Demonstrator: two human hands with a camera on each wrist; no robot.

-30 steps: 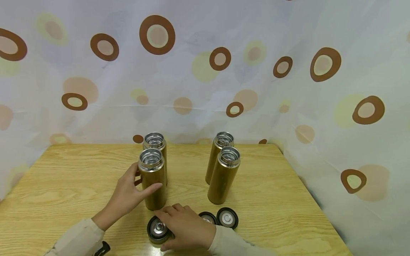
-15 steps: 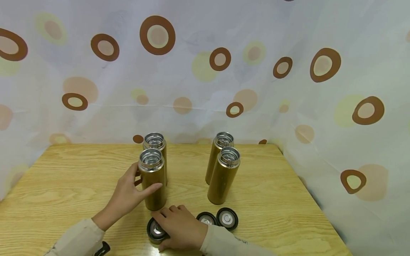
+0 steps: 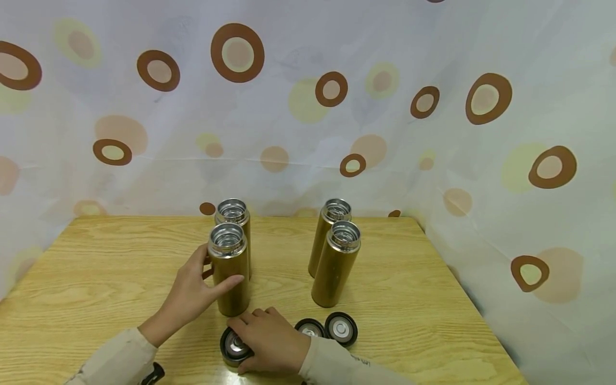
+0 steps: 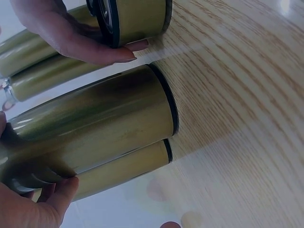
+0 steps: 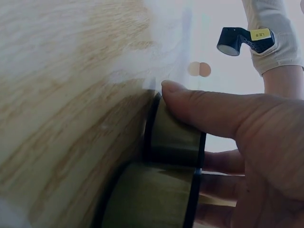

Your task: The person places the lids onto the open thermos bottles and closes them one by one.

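Note:
My left hand point(image 3: 187, 291) grips an upright gold thermos bottle point(image 3: 232, 297) with a bare steel mouth, its thumb across the near side. In front of that bottle, an upturned lid point(image 3: 232, 347) with a black rim and gold side lies on the table. My right hand point(image 3: 279, 342) holds this lid, fingers along its far side and thumb on the near side, covering its right part. The right wrist view shows the thumb on the gold wall of the lid point(image 5: 175, 135), with a second lid point(image 5: 147, 199) close beside it.
Behind the gripped bottle stands another lidless bottle point(image 3: 232, 211). Two more, a front one point(image 3: 337, 270) and a back one point(image 3: 320, 243), stand to the right. Two upturned lids, one outer point(image 3: 341, 327) and one inner point(image 3: 309, 327), lie past my right hand on the wooden table point(image 3: 414, 299).
My right hand has shifted slightly left over the lid and covers more of it, then stays nearly still. The left hand and the bottles have not moved.

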